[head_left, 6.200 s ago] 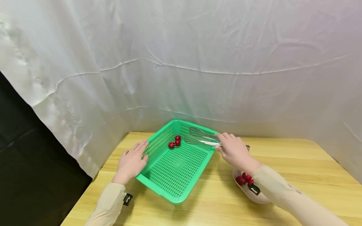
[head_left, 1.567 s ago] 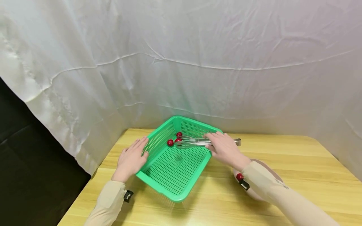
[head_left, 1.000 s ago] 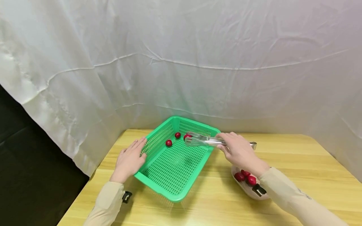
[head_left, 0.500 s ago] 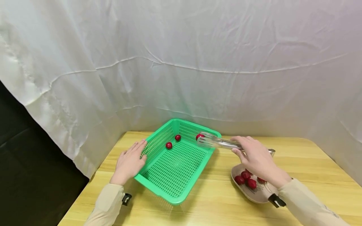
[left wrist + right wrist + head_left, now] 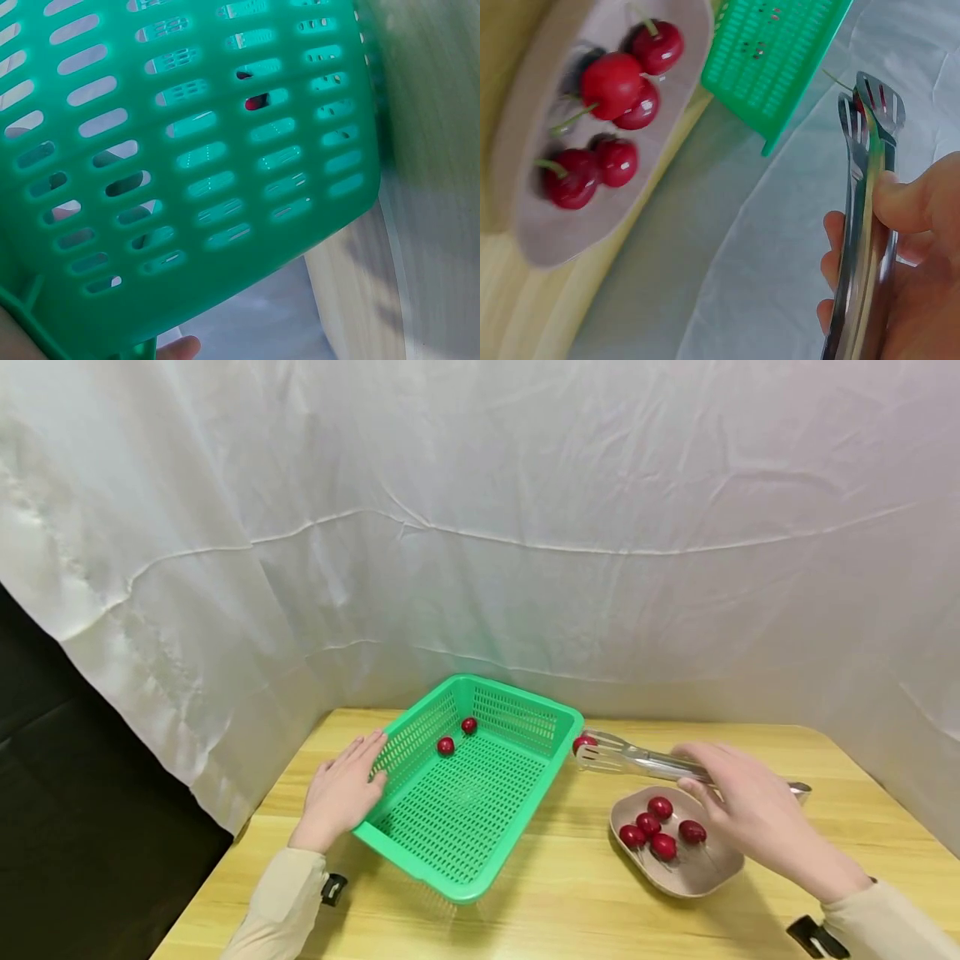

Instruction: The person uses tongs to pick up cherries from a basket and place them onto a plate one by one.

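My right hand [image 5: 757, 806] holds a pair of metal tongs [image 5: 660, 764], seen from the side in the right wrist view, thumb on one arm and fingers on the other. Between the slotted tips is a red cherry [image 5: 584, 744], just beyond the right rim of a green plastic basket [image 5: 517, 827]. Across the basket's left rim lies my left hand [image 5: 341, 793], its thumb over the inner side. Two cherries [image 5: 446, 746] lie on the basket's far left floor. Below the tongs stands a pinkish shallow bowl [image 5: 701, 881] with several cherries [image 5: 663, 847], some with stems.
The light wooden table [image 5: 570, 902] carries basket and bowl. A pale cloth curtain [image 5: 525, 585] hangs right behind its far edge, and a black panel [image 5: 90, 827] stands beyond the left edge.
The tongs took one cherry from the group in the basket's far corner. My right hand has carried it right, out past the rim, uncovering the bowl. My left hand stays put.
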Demonstrator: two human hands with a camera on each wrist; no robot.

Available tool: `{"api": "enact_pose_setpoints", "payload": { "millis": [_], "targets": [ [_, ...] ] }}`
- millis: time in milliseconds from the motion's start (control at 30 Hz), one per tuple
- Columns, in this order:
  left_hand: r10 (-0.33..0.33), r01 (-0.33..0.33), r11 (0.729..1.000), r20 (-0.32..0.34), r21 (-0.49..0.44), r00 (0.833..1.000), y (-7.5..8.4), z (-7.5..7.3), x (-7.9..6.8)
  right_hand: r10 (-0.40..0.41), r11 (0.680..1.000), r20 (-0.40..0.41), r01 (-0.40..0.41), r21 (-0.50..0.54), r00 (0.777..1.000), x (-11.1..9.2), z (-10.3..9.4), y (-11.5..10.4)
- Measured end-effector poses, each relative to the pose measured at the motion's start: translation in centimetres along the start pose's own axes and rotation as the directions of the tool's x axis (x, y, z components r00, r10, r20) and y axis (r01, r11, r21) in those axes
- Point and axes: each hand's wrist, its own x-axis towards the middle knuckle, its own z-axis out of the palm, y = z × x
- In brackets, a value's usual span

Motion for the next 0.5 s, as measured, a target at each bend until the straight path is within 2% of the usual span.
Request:
{"api": "enact_pose_setpoints", "payload": {
  "millis": [300, 500],
  "targets": [
    [-0.002, 0.002, 1.0, 0.005, 0.004, 1.0, -0.1, 0.0, 0.0, 0.012, 0.998, 0.037, -0.01, -0.066, 0.999, -3.0, -1.0, 2.2],
    [-0.002, 0.002, 1.0, 0.007, 0.001, 1.0, -0.1, 0.0, 0.0, 0.08, 0.992, 0.085, -0.071, -0.105, 0.993, -5.0, -1.7, 3.8]
  ]
}}
